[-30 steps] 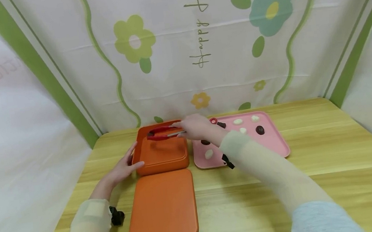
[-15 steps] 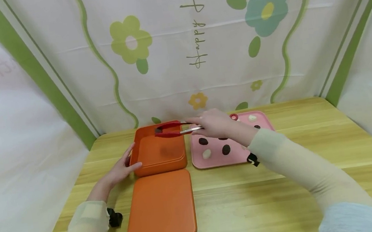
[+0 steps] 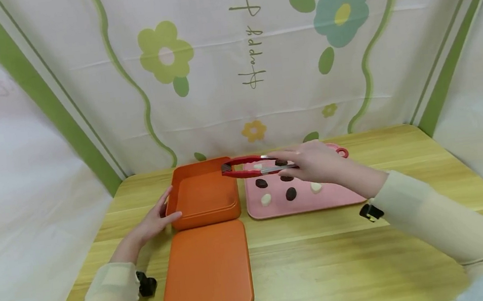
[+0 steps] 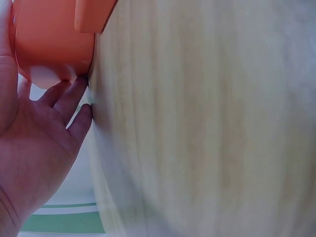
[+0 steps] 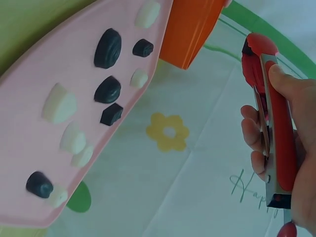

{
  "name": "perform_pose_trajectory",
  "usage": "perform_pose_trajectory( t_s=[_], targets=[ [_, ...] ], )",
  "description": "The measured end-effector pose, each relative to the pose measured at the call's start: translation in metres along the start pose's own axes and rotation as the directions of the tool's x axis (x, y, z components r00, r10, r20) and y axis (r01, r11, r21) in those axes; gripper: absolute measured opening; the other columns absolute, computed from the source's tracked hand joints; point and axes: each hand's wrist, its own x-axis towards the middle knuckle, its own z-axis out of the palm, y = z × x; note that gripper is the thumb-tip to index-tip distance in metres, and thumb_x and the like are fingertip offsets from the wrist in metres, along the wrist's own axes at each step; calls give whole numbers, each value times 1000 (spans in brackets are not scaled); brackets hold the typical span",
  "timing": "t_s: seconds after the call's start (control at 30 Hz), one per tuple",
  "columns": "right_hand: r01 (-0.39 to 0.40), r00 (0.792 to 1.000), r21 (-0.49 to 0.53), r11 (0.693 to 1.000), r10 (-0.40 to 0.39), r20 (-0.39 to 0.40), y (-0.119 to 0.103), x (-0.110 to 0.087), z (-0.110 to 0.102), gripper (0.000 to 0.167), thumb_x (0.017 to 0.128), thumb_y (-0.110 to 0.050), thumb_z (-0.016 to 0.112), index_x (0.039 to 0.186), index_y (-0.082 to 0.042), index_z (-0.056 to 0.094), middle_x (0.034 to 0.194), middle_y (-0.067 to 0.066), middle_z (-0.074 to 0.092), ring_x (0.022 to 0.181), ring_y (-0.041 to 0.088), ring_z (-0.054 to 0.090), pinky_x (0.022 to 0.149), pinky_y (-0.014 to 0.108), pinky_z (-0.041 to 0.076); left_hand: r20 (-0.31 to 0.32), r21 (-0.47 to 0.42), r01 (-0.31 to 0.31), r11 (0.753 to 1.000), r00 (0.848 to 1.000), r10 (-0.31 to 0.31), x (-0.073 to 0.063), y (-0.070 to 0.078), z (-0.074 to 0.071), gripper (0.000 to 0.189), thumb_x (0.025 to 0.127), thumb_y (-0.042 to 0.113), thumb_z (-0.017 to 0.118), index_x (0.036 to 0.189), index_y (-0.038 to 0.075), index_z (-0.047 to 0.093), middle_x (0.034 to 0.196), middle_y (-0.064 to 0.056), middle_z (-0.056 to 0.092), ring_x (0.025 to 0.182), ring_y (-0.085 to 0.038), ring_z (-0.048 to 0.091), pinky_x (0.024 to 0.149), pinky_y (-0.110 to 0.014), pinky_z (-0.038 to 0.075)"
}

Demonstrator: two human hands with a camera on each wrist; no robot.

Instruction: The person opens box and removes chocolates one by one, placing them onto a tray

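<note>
Red-handled tongs (image 3: 248, 173) are gripped in my right hand (image 3: 319, 161), held level above the left end of the pink tray (image 3: 336, 194). Their tips hang over the right rim of the orange box (image 3: 206, 194). A dark patch shows at the tips; whether it is a chocolate or part of the tongs, I cannot tell. Several dark chocolates (image 5: 107, 48) and white chocolates (image 5: 60, 103) lie on the tray. My left hand (image 3: 153, 222) rests against the box's left front corner, its fingers (image 4: 71, 98) fairly straight along the wall. No chocolates show on the visible box floor.
An orange lid (image 3: 206, 273) lies flat on the wooden table (image 3: 308, 267), in front of the box. Behind the table hangs a white flowered curtain (image 3: 217, 98), close to the far edges of box and tray.
My right hand has moved right with the tongs, from above the box to above the tray, uncovering more chocolates. The left hand stays at the box; the view has shifted slightly.
</note>
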Motion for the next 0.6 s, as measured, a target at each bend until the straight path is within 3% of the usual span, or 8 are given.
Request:
perform_pose_trajectory(
  t_s=[0.33,0.5,0.6],
  targets=[
    [-65,998,34,997,66,-24,15,-49,-18,56,85,-30,76,138,-25,57,112,2,69,49,4,43,42,24,29,0,-2,-3,1000,1000,3,0,-2,-1,88,98,21,61,158,21,-4,150,-37,21,136,-50,26,108,-61,21],
    [-102,994,10,995,102,-23,23,-73,-24,56,82,-27,79,134,-19,60,92,-1,68,49,4,44,43,23,29,1,12,-10,1000,1000,10,0,-1,-1,89,98,20,61,158,20,-4,149,-37,22,136,-50,27,108,-61,21],
    [-148,989,-6,989,148,-7,27,-88,-28,55,81,-27,80,132,-14,63,91,2,70,49,5,38,46,25,31,3,15,-11,1000,1000,11,0,0,-1,88,98,21,61,158,20,-4,149,-37,23,135,-49,28,108,-61,21]
  ],
)
